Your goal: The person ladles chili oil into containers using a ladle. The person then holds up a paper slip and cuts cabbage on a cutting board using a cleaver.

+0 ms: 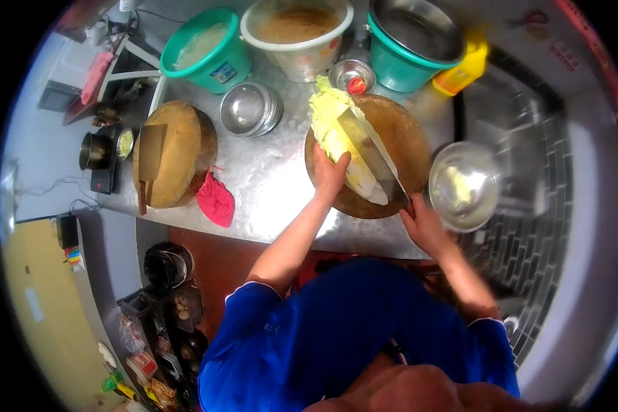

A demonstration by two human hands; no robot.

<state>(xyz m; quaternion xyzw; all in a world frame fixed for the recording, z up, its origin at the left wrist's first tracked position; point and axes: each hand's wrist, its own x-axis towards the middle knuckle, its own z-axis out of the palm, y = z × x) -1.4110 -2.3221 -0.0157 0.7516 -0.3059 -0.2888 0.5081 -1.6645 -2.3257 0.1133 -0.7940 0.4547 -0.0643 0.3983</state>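
A long piece of napa cabbage (331, 130), yellow-green leaves at the far end and white stem near me, lies on a round wooden chopping board (408, 130). My left hand (330, 172) presses on its left side, fingers closed around the edge. In my right hand (426, 223) is the handle of a cleaver (372, 152), mostly hidden by the fingers. The broad blade lies lengthwise along the cabbage, its tip toward the leaves; whether it has cut in, I cannot tell. A metal bowl (489, 199) with some pale yellow-green pieces stands right of the board.
Behind the board are two green buckets (232, 65) (391, 69), a white bucket (302, 49), a small bowl (364, 69) and a yellow bottle (468, 67). Stacked bowls (244, 110) stand left. A second board (182, 154) bears another cleaver (151, 152); a red cloth (216, 199) lies near the edge.
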